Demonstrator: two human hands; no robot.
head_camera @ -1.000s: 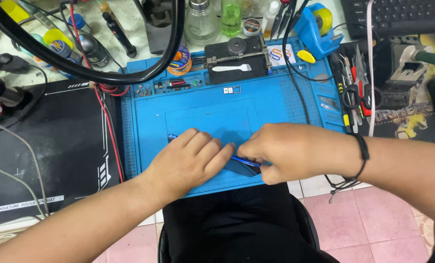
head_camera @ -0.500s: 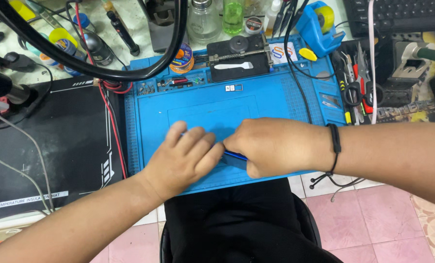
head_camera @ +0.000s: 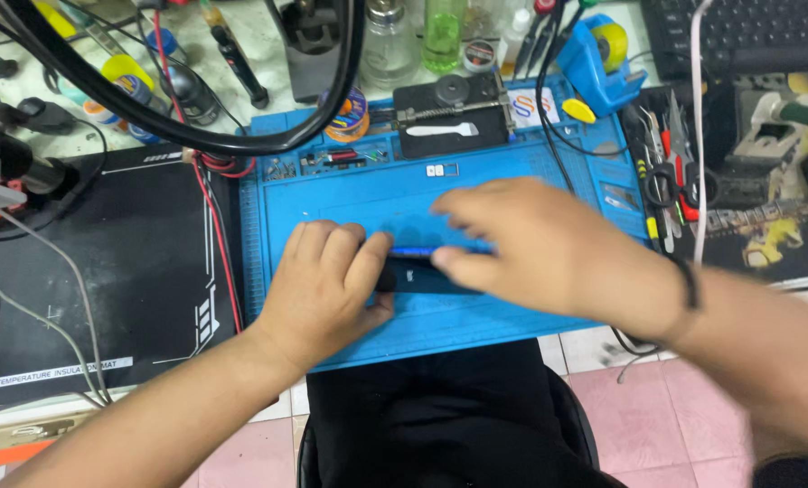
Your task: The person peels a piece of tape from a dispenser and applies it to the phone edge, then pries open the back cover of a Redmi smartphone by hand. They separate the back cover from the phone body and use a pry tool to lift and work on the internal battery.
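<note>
Both my hands on a small dark device on the blue repair mat.

My left hand (head_camera: pixel 327 289) lies flat, fingers loosely curled, pressing down on the dark device (head_camera: pixel 422 276), which sits near the front middle of the blue silicone mat (head_camera: pixel 512 316). My right hand (head_camera: pixel 549 248) is blurred; its thumb and fingers pinch a thin blue tool (head_camera: pixel 415 251) lying along the device's far edge. Beyond, a black holder with a white spudger (head_camera: pixel 445 129), a blue tape dispenser (head_camera: pixel 594 54) and a green bottle (head_camera: pixel 442 34) stand at the mat's back.
</note>
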